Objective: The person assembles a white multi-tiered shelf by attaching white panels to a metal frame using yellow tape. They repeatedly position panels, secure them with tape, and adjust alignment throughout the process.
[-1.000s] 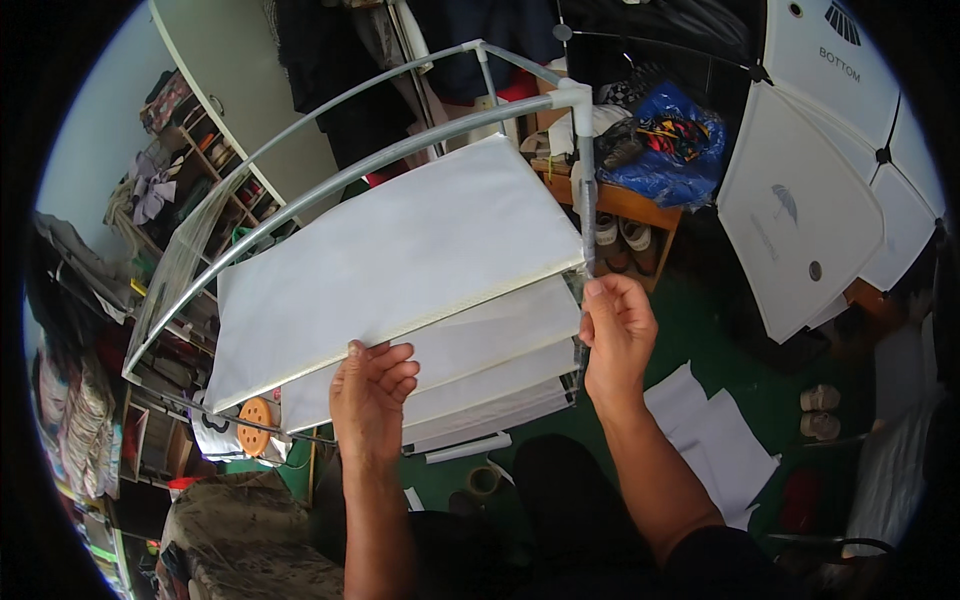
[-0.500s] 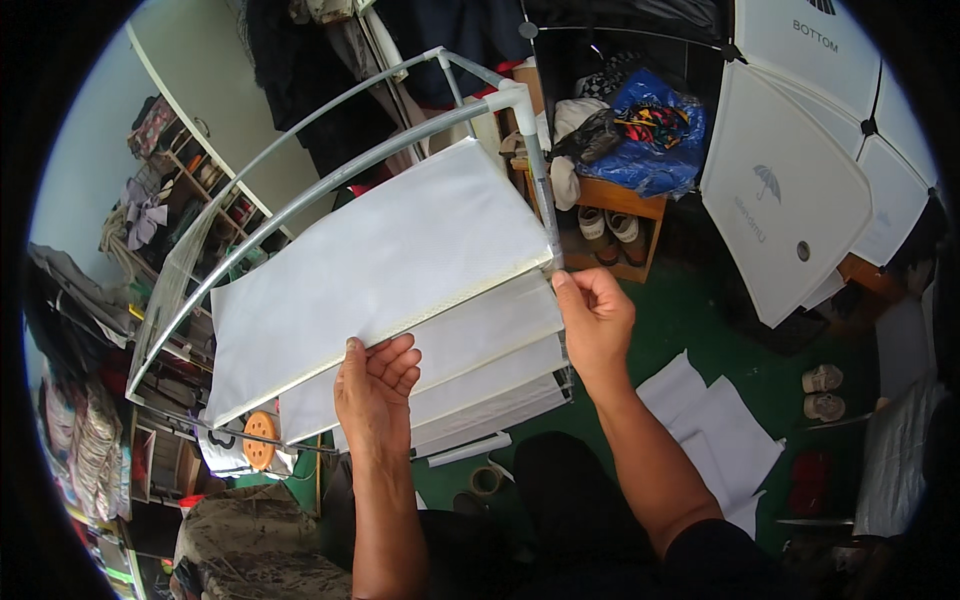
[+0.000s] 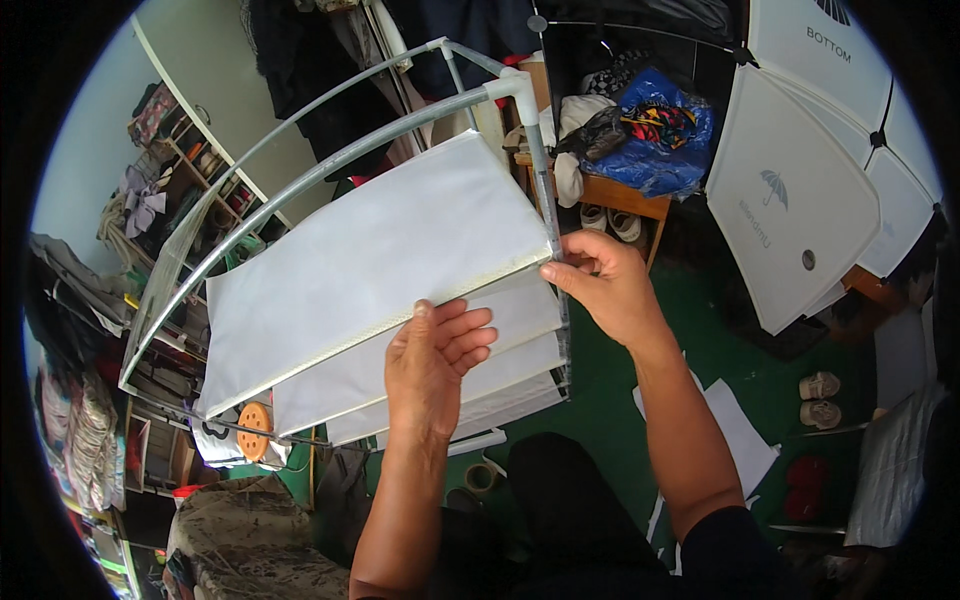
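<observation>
A rack of grey tubes (image 3: 300,188) with a white corner connector (image 3: 515,90) stands tilted before me. White fabric shelves hang in it in tiers, and the top shelf (image 3: 370,250) spreads widest. At that shelf's right front corner, beside the upright tube, my right hand (image 3: 612,285) pinches the fabric edge between thumb and fingers. My left hand (image 3: 432,360) is palm up under the middle of the front edge. Its thumb tip rests on the edge, and its fingers are apart in front of the second shelf (image 3: 505,305).
White sheets (image 3: 735,430) and a tape roll (image 3: 482,478) lie on the green floor. White folding panels (image 3: 790,200) stand at the right. A wooden shoe shelf (image 3: 620,195) with a blue bag (image 3: 670,130) is behind. Clothes (image 3: 75,430) hang at the left.
My left hand has slid right and up along the shelf's front edge, its fingers spreading more. My right hand has risen slightly at the corner.
</observation>
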{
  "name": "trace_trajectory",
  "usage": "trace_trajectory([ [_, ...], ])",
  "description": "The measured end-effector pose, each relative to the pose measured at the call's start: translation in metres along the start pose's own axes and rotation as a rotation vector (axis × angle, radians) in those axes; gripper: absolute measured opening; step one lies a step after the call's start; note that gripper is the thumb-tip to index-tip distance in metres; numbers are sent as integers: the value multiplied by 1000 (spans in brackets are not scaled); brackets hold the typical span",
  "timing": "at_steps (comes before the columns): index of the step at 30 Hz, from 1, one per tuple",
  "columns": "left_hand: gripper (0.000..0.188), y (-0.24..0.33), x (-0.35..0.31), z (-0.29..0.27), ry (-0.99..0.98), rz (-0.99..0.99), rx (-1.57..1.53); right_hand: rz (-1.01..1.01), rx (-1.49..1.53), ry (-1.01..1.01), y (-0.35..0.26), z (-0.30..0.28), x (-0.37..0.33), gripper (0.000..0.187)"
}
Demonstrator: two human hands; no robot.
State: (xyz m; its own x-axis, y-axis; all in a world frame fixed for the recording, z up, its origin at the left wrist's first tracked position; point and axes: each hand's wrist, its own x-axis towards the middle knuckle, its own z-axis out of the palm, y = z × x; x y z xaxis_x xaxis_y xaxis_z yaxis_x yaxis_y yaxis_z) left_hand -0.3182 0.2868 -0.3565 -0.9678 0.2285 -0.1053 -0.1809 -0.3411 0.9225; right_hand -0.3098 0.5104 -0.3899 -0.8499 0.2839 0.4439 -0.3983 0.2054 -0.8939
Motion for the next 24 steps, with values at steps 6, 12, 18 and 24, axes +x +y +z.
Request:
trace_trajectory([
  [6,54,-7,13,24,-100,-48,-52,89,41,-125,-2,-4,10,19],
  [12,55,-10,19,33,-140,-55,-109,51,-60,-128,-2,-3,15,18],
  [18,52,-7,21,40,-139,-99,-127,-46,-163,-23,7,5,14,14],
  [24,50,-9,21,43,-146,-120,-171,-235,-326,177,7,18,9,19],
])
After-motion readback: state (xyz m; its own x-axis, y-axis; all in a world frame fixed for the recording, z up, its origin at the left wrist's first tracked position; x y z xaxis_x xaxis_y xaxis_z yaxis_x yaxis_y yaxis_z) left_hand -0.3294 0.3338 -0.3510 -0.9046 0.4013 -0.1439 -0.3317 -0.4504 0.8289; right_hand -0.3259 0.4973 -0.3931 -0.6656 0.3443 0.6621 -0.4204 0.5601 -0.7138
